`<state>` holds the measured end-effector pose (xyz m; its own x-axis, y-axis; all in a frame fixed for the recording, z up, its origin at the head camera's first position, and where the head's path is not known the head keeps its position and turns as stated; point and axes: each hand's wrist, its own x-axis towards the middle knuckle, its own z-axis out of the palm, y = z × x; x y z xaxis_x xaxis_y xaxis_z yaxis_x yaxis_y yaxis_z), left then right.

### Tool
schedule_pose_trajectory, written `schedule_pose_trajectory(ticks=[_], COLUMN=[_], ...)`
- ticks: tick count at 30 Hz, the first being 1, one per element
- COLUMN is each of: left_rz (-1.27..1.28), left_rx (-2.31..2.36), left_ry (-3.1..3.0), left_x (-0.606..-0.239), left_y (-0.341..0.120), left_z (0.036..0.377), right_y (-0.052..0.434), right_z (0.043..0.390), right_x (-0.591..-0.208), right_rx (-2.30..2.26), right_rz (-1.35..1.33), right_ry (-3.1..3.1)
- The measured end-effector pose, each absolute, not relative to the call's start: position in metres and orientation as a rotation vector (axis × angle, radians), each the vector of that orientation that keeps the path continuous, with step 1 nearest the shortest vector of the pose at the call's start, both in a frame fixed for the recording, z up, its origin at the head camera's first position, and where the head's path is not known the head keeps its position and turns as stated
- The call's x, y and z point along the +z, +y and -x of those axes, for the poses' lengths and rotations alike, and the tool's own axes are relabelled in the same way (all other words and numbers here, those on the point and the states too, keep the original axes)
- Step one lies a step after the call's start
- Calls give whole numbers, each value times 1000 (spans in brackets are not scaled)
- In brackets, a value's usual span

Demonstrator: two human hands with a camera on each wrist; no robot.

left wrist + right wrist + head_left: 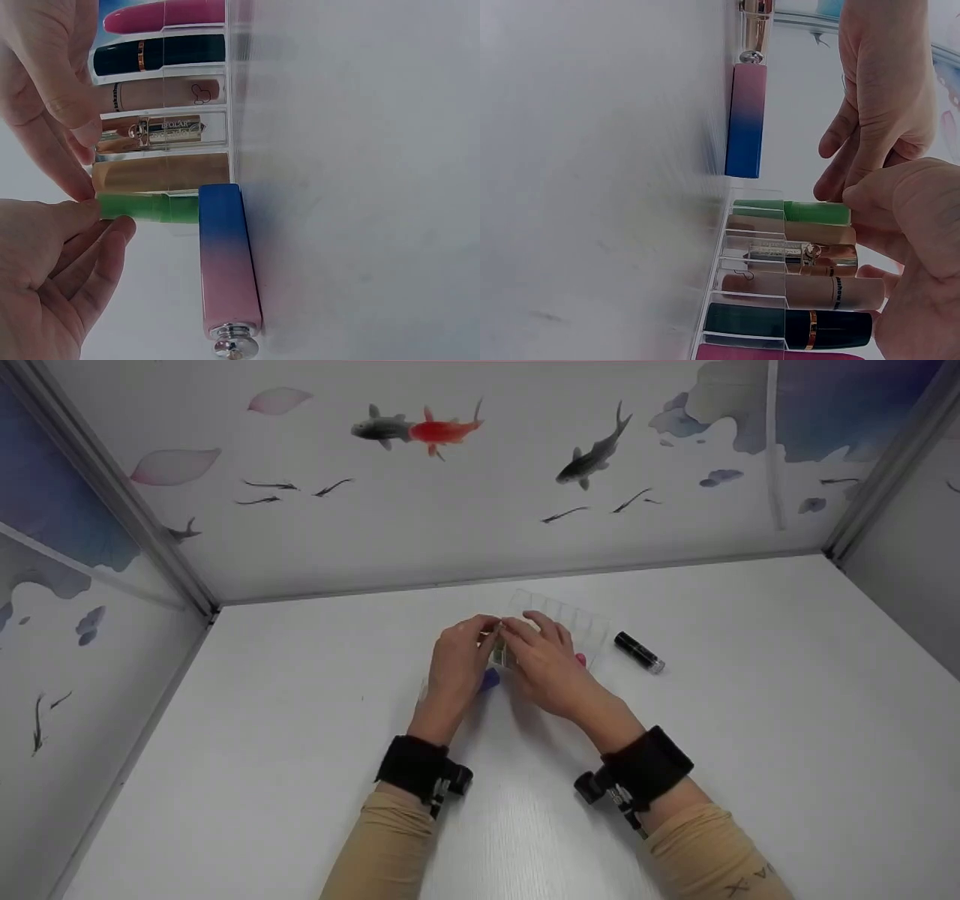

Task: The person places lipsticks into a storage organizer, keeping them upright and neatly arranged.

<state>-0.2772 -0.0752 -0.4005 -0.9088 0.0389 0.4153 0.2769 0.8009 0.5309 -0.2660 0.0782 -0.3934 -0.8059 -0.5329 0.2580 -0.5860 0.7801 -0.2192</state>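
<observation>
Both hands meet over a clear acrylic lipstick organizer [592, 628] toward the back edge of the white tabletop [750, 735]. The left hand [457, 660] and right hand [544, 660] each pinch a green lipstick tube [150, 208], seated in the organizer's end slot. Five slots beside it appear filled: tan, gold, beige, black and pink tubes. By appearance, a square blue-to-pink lipstick [225, 255] beside the organizer and a glossy black tube [639, 652] to its right remain unsorted.

A staged recording booth is being shown: a white table [300, 780] is being enclosed by metal-framed wall panels [465, 510] printed with fish.
</observation>
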Motion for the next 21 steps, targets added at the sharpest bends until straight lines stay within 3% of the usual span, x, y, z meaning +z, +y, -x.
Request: schedule_pose_trajectory(ticks=[21], left_rz=[258], left_rx=[-975], left_ry=[-2762], left_x=[-366], left_y=[-104], left_z=[265], right_y=[75], right_z=[262], right_x=[-392], right_rx=[477], right_rz=[-916], right_ry=[-2657])
